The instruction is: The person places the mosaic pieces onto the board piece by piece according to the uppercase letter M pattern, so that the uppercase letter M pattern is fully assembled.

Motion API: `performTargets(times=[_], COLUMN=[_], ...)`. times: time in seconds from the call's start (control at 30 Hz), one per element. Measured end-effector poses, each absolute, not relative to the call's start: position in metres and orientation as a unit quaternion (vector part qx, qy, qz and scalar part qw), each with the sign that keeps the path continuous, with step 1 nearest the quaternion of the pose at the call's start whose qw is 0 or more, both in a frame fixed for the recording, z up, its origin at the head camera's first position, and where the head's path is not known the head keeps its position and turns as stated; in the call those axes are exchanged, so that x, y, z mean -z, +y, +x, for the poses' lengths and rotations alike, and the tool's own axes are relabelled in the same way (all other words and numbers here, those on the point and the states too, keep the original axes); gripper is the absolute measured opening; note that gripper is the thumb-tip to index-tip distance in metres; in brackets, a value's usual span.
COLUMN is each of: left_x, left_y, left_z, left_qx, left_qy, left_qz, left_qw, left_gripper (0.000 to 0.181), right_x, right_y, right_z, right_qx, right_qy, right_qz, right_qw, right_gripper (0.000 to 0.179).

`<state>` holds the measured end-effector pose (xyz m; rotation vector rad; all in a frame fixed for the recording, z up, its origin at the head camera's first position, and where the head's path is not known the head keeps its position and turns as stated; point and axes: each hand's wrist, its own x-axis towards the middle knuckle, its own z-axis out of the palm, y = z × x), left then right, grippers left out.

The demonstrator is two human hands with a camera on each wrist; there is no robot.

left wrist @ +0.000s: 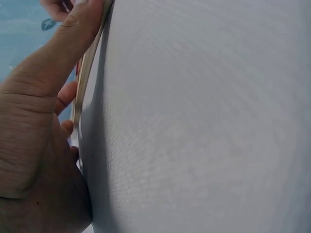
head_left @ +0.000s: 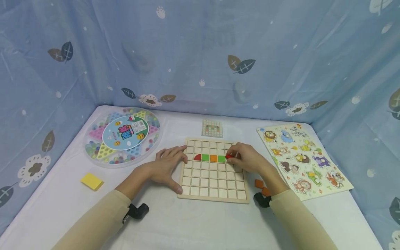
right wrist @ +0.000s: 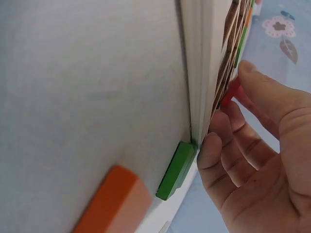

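A wooden grid board lies flat on the white table. In one of its upper rows sit a red piece with a rounded corner, a green square, an orange square and another green square. Spread along the board's left edge, my left hand touches it with thumb and fingertips. My right hand pinches a small red piece between thumb and fingers, at the row's right end beside the second green square. Its fingertips partly hide that piece.
Orange tiles and a green piece lie right of the board, near my right wrist. Behind the board is a small pattern card. A round marble game and yellow block stand left, an animal puzzle right.
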<state>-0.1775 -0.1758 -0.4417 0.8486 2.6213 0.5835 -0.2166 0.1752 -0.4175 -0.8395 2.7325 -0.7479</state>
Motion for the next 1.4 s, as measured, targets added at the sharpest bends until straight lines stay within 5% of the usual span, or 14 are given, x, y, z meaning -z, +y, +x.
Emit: performTargets(times=[1.4], left_x=[0.441], left_y=[-0.177], left_z=[-0.178], left_qx=[-0.205], left_qy=[0.918], left_qz=[0.294], left_qw=[0.170], left_gripper=[0.095], right_x=[0.413], right_y=[0.200], right_z=[-0.204], right_qx=[0.275], right_qy=[0.914], right_qz=[-0.279], right_qw=[0.101], right_gripper=[0.016])
